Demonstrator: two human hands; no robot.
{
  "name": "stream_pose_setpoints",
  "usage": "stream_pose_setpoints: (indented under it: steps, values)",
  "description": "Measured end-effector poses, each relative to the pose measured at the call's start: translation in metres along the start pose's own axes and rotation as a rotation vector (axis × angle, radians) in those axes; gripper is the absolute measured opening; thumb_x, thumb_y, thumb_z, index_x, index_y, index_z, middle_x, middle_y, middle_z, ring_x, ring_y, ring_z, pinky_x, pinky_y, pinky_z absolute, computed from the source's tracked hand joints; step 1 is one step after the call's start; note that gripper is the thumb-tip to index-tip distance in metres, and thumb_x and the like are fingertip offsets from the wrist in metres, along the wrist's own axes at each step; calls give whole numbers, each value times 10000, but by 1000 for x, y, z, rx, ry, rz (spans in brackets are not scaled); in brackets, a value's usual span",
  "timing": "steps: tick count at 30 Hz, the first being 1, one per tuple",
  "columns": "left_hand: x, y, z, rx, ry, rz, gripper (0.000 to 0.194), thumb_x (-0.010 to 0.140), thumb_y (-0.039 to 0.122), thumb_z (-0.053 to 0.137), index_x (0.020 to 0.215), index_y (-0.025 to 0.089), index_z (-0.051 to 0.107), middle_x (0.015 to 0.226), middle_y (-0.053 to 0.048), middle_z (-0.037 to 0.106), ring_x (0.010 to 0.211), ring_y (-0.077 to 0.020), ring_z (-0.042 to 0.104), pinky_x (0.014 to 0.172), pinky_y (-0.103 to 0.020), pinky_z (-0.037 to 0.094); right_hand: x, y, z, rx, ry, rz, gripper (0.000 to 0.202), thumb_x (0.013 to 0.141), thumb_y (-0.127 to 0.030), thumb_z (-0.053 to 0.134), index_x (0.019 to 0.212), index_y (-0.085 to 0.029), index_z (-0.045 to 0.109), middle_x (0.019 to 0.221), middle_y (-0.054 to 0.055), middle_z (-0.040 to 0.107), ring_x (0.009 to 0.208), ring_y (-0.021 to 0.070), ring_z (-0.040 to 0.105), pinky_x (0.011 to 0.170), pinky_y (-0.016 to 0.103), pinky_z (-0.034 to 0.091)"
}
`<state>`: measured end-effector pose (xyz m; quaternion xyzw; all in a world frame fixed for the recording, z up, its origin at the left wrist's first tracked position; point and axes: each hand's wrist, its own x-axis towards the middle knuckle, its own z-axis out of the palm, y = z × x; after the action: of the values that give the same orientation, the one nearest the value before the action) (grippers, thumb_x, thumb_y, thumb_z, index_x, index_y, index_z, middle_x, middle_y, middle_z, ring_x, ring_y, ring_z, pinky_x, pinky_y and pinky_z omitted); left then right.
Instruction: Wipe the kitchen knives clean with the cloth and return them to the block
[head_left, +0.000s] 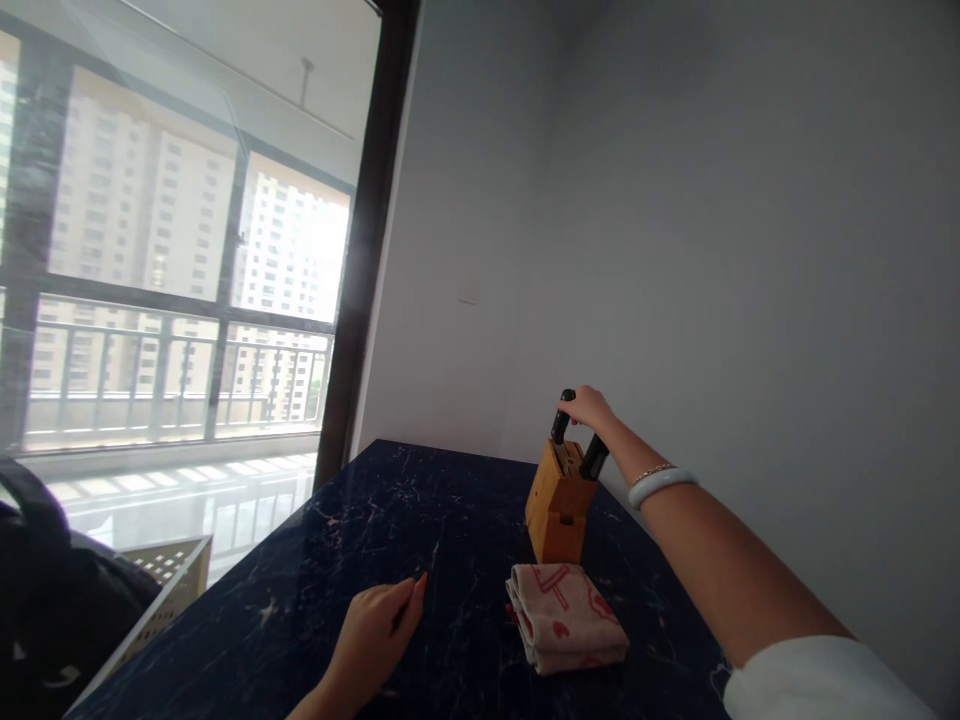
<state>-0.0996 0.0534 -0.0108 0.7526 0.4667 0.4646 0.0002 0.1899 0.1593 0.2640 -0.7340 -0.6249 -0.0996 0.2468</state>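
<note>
A wooden knife block (556, 520) stands on the dark blue marbled table (330, 545), with slots in its top. My right hand (589, 406) is closed round the top of a black-handled knife (559, 424), whose blade is hidden in the block. A second black handle (594, 457) sticks out on the block's right side, under my wrist. In front of the block lies a folded pink cloth (568, 618) with red patterns. My left hand (381, 632), its fingers curled in with nothing visible in them, rests over the table's near side, left of the cloth.
At the lower left are a black bag (45, 590) and a pale perforated chair or crate (161, 600) beside the table. A grey wall (720, 250) rises behind and to the right. Glass panes with a dark frame (360, 250) stand at the left.
</note>
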Motion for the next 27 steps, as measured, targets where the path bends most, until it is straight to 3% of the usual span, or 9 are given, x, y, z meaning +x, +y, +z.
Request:
stream_pose_setpoints:
  steps: [5,10,13,15,18,21,24,27]
  values:
    - [0,-3,4,-19,-23,-16,370,841,322,428,503,172,424,438,48,385,413,-54,350,495,-234,201,7,-12,-31,43,279,0,201,709,-307,510,732,-136,613,703,93,614,718,204,570,598,283,373]
    - [1,-2,3,-4,-43,-43,394,848,357,407,500,172,421,442,55,362,419,-53,336,499,-235,201,5,-38,-89,60,547,-63,233,765,-312,436,820,-144,587,810,98,608,807,216,549,660,302,359]
    - [2,1,4,-52,-65,-98,436,838,420,401,479,173,410,425,57,353,407,-54,326,486,-233,201,-20,-55,-120,99,792,-280,216,780,-304,446,811,-130,572,705,70,583,708,191,530,674,307,346]
    - [3,5,7,-166,-127,-213,478,835,493,359,477,179,407,401,55,371,380,-60,351,460,-222,215,-50,-62,-126,131,852,-508,204,802,-305,441,843,-143,558,649,30,555,623,156,497,679,298,343]
    - [4,15,12,-476,-274,-440,556,797,625,283,493,184,435,362,39,422,327,-77,384,394,-205,236,-106,-60,-102,134,826,-853,186,825,-315,451,923,-182,536,642,-8,531,620,139,464,734,298,329]
    - [5,30,15,-808,-447,-530,648,742,704,277,561,147,555,442,-16,555,364,-92,453,371,-194,257,-160,-46,-49,107,695,-1089,198,840,-298,448,986,-183,514,651,-14,510,621,137,447,716,300,318]
    - [1,50,14,-1184,-696,-542,730,728,728,267,860,120,649,745,-96,687,603,-143,600,482,-206,377,-203,-31,9,100,543,-1244,264,874,-318,405,1056,-141,477,658,-8,520,639,149,454,710,316,318]
    - [-4,70,6,-1501,-777,-620,774,691,756,294,991,129,633,889,-117,684,784,-193,621,649,-278,441,-235,-23,56,100,415,-1272,256,895,-291,371,1068,-135,480,654,-4,537,653,155,465,766,334,326]
